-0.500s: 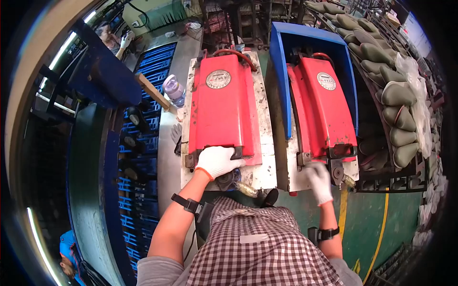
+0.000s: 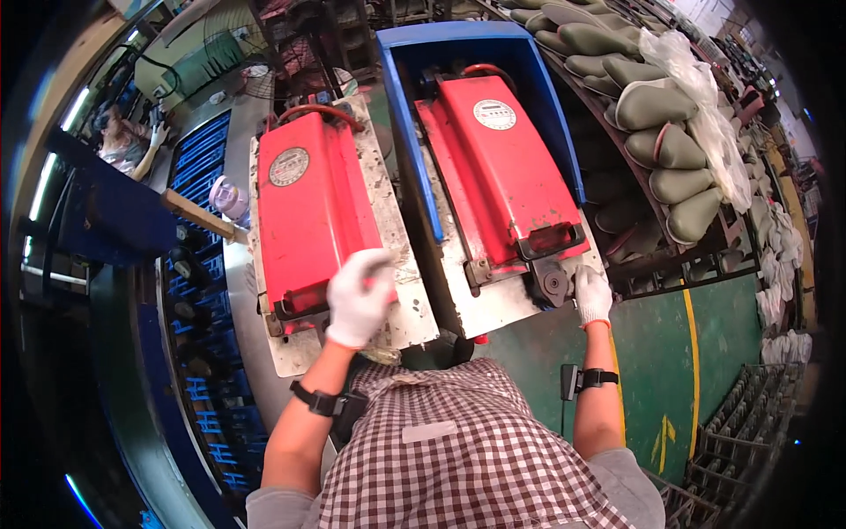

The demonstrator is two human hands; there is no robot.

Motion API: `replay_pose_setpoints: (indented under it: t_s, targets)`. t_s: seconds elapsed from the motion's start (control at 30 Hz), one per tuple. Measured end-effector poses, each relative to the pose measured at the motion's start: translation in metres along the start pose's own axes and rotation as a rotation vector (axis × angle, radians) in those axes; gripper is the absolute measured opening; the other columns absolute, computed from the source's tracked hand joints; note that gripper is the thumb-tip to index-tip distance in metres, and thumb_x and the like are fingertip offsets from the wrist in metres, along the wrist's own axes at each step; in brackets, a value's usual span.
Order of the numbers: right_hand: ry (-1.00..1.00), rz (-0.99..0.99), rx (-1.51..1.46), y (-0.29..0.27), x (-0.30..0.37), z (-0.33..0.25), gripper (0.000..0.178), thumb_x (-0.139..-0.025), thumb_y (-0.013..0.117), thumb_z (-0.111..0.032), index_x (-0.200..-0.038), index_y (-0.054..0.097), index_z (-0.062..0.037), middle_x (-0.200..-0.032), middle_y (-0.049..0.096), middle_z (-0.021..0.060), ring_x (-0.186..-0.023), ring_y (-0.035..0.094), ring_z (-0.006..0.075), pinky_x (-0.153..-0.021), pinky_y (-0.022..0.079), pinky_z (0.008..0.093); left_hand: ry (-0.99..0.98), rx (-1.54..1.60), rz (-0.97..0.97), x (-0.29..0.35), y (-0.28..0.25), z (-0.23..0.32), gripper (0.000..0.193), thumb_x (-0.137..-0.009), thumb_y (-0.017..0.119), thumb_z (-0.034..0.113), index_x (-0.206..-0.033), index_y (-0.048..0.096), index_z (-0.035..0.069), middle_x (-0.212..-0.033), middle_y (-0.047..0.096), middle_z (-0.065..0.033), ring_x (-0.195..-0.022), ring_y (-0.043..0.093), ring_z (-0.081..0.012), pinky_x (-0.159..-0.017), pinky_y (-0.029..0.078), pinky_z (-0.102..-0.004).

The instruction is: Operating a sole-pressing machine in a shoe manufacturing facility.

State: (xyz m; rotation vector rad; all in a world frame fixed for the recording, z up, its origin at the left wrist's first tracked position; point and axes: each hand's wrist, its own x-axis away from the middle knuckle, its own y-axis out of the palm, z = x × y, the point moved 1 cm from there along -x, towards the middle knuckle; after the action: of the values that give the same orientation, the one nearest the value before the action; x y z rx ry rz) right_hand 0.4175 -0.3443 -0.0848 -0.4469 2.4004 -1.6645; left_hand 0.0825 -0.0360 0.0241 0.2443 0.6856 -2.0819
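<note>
Two red machines with hinged-looking covers stand side by side: the left machine (image 2: 308, 207) and the right machine (image 2: 502, 167). My white-gloved left hand (image 2: 359, 298) hovers over the front right corner of the left machine, slightly blurred. Its fingers are loosely bent and apart, and nothing shows in them. At the right machine's front, my gloved right hand (image 2: 591, 295) closes around the grip of the lever beside a round dark pivot (image 2: 552, 282). The glove hides most of that grip. Just above it is the black front handle (image 2: 551, 240) of the cover.
A blue hood (image 2: 454, 35) surrounds the right machine's back and sides. Racks of olive shoe-shaped pieces (image 2: 656, 104), partly under clear plastic (image 2: 705, 115), stand to the right. Left are a lidded bottle (image 2: 229, 198), a blue-slatted conveyor (image 2: 198, 159) and another person (image 2: 128, 145).
My left hand has lifted off the left machine's front handle. My right hand has reached the right machine's lever and closed on its grip. The view has swung right.
</note>
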Motion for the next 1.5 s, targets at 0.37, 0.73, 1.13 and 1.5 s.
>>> replay_pose_setpoints:
  t_s: [0.37, 0.73, 1.13, 1.5]
  targets:
    - [-0.016, -0.37, -0.309, -0.017, 0.129, -0.03, 0.075, -0.102, 0.058, -0.037, -0.164, 0.024, -0.0123, -0.124, 0.068, 0.0304, -0.111, 0.067, 0.0512, -0.096, 0.052, 0.0532, 0.668, -0.264, -0.589, -0.031, 0.181, 0.046, 0.033, -0.069, 0.075, 0.021, -0.099, 0.068, 0.008, -0.111, 0.058, -0.0156, -0.124, 0.051, -0.0394, -0.108, 0.041, -0.0554]
    - [-0.882, -0.144, -0.194, -0.047, 0.07, -0.106, 0.038, -0.086, 0.073, -0.011, -0.122, 0.07, 0.0011, -0.115, 0.072, 0.0197, -0.106, 0.069, 0.038, -0.097, 0.054, 0.0469, 0.71, -0.177, -0.356, -0.085, 0.172, 0.106, 0.015, -0.067, 0.073, 0.019, -0.079, 0.067, 0.014, -0.098, 0.06, -0.0093, -0.111, 0.058, -0.036, -0.099, 0.047, -0.0539]
    - [-0.239, -0.044, -0.159, 0.047, -0.076, -0.172, 0.081, -0.08, 0.08, -0.037, -0.154, 0.051, -0.0221, -0.15, 0.049, 0.0267, -0.128, 0.054, 0.048, -0.108, 0.049, 0.0494, 0.605, -0.056, -0.355, -0.229, 0.113, 0.174, 0.036, -0.09, 0.073, 0.023, -0.123, 0.073, 0.01, -0.126, 0.066, -0.0106, -0.118, 0.064, -0.0229, -0.104, 0.049, -0.0338]
    - [0.131, -1.096, -1.898, -0.024, 0.066, -0.119, 0.08, -0.095, 0.07, -0.027, -0.16, 0.033, 0.0021, -0.161, 0.044, 0.0179, -0.147, 0.045, 0.028, -0.125, 0.033, 0.0404, -0.571, 0.772, 0.018, -0.063, 0.046, -0.011, 0.092, -0.1, 0.062, 0.058, -0.164, 0.023, 0.004, -0.163, 0.036, -0.0174, -0.148, 0.042, -0.0331, -0.121, 0.035, -0.0483]
